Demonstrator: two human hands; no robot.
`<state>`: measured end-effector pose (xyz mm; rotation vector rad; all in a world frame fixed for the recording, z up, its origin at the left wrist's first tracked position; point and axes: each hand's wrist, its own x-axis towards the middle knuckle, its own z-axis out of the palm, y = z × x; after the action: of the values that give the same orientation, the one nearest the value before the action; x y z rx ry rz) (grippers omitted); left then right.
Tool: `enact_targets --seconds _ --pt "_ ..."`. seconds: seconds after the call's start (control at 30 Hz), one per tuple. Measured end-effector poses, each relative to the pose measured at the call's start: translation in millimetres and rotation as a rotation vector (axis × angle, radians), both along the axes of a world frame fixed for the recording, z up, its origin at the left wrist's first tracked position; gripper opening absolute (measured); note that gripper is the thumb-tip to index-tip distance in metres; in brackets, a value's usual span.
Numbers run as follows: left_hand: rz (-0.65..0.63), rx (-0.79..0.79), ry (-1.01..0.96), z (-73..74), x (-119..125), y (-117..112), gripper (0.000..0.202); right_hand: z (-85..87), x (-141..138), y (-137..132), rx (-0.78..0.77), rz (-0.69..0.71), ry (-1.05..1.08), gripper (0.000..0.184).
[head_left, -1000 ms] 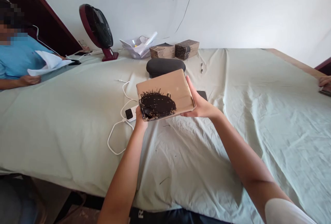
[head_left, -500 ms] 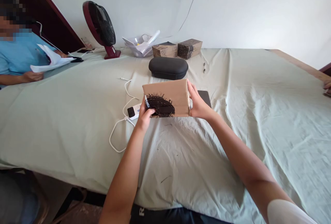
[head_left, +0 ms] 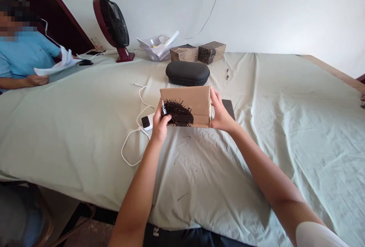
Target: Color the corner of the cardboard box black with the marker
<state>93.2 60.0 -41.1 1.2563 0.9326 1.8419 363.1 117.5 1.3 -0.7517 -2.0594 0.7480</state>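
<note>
Box (head_left: 197, 100) levelled, left hand (head_left: 160, 125), right hand (head_left: 221, 114) clasping end edges

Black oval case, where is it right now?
Head view, centre: the black oval case lies on the sheet, just beyond the held cardboard box.

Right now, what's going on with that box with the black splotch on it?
A person at the cloth-covered table holds the cardboard box with both hands. The left hand grips its left end, thumb on the black splotch; the right hand clasps the right end. A black case lies behind it. At the far left, another person in a blue shirt holds papers.
</note>
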Motion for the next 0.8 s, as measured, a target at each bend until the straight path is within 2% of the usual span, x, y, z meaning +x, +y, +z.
enact_targets --seconds 0.07,0.13,0.2,0.3,0.33,0.4,0.47,0.53,0.6,0.7,0.8 --pt "-0.033 0.05 0.013 -6.3 -2.9 -1.9 0.069 3.2 0.5 -2.5 0.006 0.005 0.012 0.154" --pt "-0.111 0.07 0.026 -14.3 -5.7 -3.6 0.092 5.3 1.3 -5.8 -0.047 0.01 0.058 0.148" --pt "-0.141 0.036 0.073 -19.5 -7.0 -4.3 0.106 5.0 2.9 -7.3 -0.152 0.051 0.119 0.134" --pt "-0.087 0.033 0.166 -18.6 -6.5 -1.8 0.116 -1.6 7.3 -0.6 -0.319 0.156 0.174 0.101" --pt "-0.069 0.068 0.193 -17.1 -6.2 0.1 0.12 -5.5 8.8 3.9 -0.344 0.131 0.164 0.095" --pt "-0.053 0.142 0.245 -15.6 -5.3 5.0 0.127 -15.9 10.0 13.4 -0.327 -0.079 0.045 0.081" --pt "-0.051 0.174 0.285 -17.6 -3.8 9.6 0.128 -28.6 7.6 19.7 -0.26 -0.368 -0.224 0.065" --pt "-0.068 0.159 0.288 -22.6 -1.4 12.4 0.126 -40.9 2.1 21.0 -0.219 -0.529 -0.478 0.059" --pt "-0.085 0.13 0.277 -28.7 1.5 13.4 0.127 -49.8 -3.5 19.1 -0.218 -0.556 -0.575 0.051" --pt "-0.082 0.108 0.255 -35.7 4.8 13.5 0.123 -54.2 -6.6 17.4 -0.236 -0.543 -0.532 0.041" --pt "-0.08 0.095 0.236 -38.8 5.4 13.7 0.119 -51.4 -3.9 20.8 -0.261 -0.521 -0.462 0.035"
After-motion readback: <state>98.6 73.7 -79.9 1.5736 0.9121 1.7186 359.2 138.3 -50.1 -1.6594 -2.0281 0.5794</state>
